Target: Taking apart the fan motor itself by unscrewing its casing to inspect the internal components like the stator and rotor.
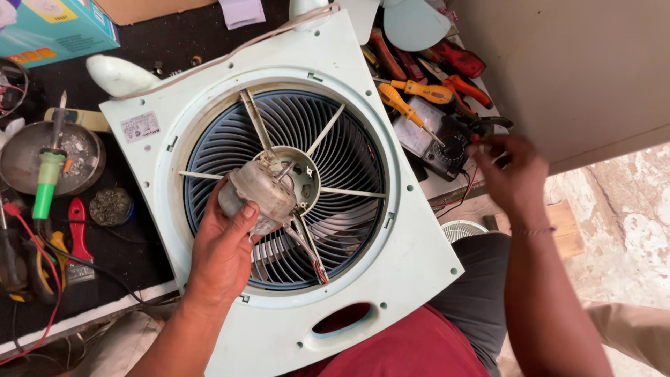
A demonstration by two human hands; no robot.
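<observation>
The fan motor (255, 190), a dusty grey cylinder, sits just off the round hub (301, 174) in the middle of the box fan housing (412, 258), and thin wires (307, 253) run from it down over the grille. The left hand (222, 253) grips the motor from below: the thumb and fingers are wrapped around its body and pressed against it. The pale housing lies tilted across the person's lap and the edge of the workbench (105, 279), with its dark blue spiral grille (349, 157) facing up and thin spokes going from the hub to the ring. An oval carry handle opening (343, 318) is near the lower edge. The right hand (513, 174) is well apart from the motor, at the right side, over a pile of tools; its fingers are curled near a black multimeter (447, 146), but it is not possible to tell if they pinch something. Orange-handled screwdrivers (412, 98) lie beside the multimeter. On the left of the bench, a green-handled soldering iron (49, 174) rests on a round metal dish (21, 164), and red-handled pliers (78, 237) lie below it.
</observation>
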